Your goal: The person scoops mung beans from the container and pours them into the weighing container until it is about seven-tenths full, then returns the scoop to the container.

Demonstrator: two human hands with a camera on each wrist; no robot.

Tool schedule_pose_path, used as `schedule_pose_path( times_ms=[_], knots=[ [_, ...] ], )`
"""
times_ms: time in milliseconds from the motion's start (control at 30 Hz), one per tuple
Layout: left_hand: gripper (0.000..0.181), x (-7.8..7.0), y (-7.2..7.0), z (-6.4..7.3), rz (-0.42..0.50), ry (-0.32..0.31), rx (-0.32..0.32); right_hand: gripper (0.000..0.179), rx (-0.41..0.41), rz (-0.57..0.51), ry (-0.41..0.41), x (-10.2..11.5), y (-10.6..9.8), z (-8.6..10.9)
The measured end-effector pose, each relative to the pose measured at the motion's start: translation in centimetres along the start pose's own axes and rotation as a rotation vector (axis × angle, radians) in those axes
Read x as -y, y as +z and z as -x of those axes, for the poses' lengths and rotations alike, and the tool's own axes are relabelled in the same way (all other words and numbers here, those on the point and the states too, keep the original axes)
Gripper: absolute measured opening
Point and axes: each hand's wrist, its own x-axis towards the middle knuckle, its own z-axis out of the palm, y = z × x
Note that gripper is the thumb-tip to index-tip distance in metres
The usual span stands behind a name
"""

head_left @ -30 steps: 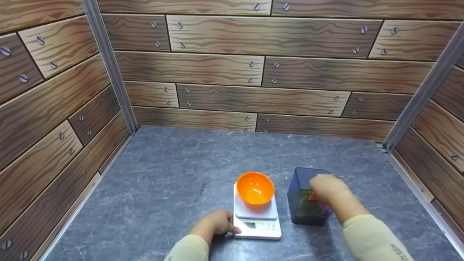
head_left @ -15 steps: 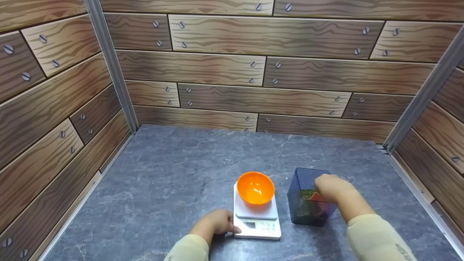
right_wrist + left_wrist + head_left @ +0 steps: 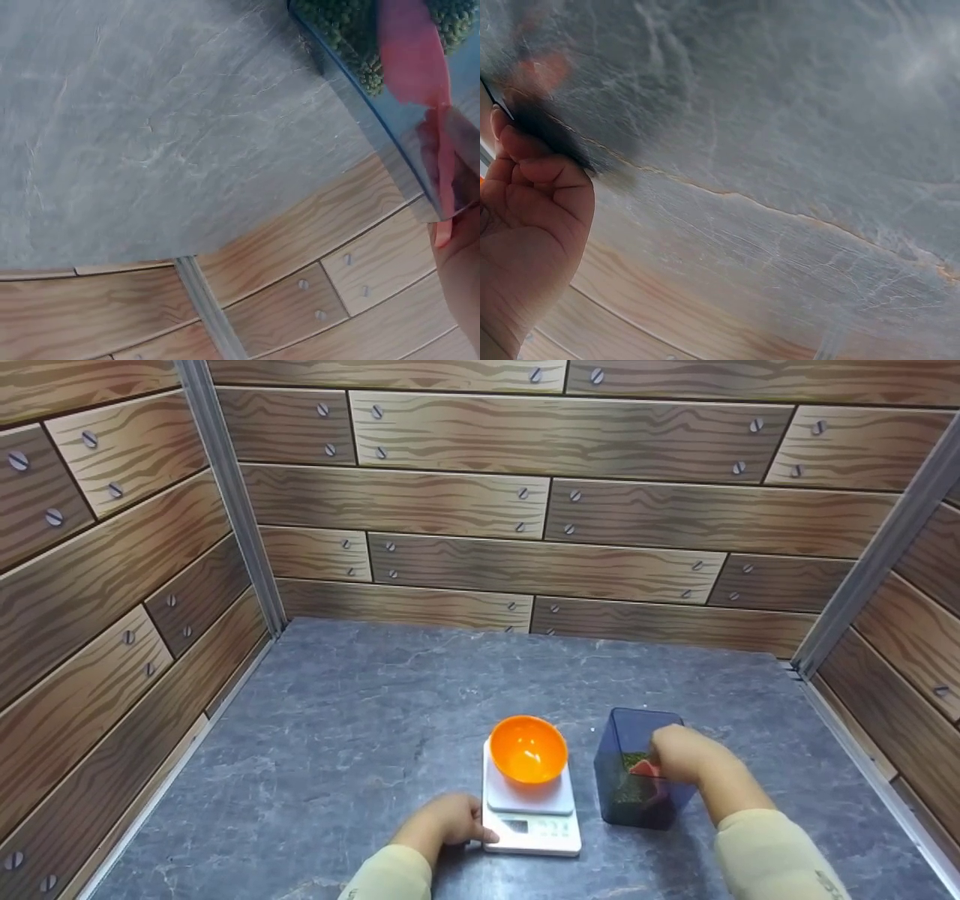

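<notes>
Translucent blue plastic bin [image 3: 628,727] on the grey marbled tabletop [image 3: 375,712], just right of a white digital kitchen scale [image 3: 530,801]; inside, small green beans [image 3: 330,26], likely mung, and a red scoop [image 3: 412,52], depth hard to tell. Handle pinched between thumb and fingers of the right hand [image 3: 686,754], closed right down on it. Compared with a second ago, more scoop blade showing, hand a touch farther from the scale: apparently loading rather than pouring. Orange bowl [image 3: 529,742] upright on the scale's platform, no beans visible inside. Left hand [image 3: 450,819] as before, thumb over the scale's near left corner, fingers curled by the edge, probably steadying it.
</notes>
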Motion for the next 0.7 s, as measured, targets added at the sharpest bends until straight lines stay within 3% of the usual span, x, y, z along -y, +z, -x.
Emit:
schedule_pose_path(
  times_ms=[267,400,700],
  knots=[
    [0.035,0.15,0.08,0.03,-0.002,0.014,-0.001,0.013,-0.004,-0.115,0.025,0.07,0.7,-0.27],
    [0.035,0.17,0.12,-0.01,-0.002,0.021,0.006,0.007,0.005,-0.123,0.025,0.05,0.81,-0.35],
    [0.033,0.06,0.11,0.02,-0.016,0.048,-0.008,0.015,0.085,-0.145,0.117,0.73,0.5,-0.14]
  ],
)
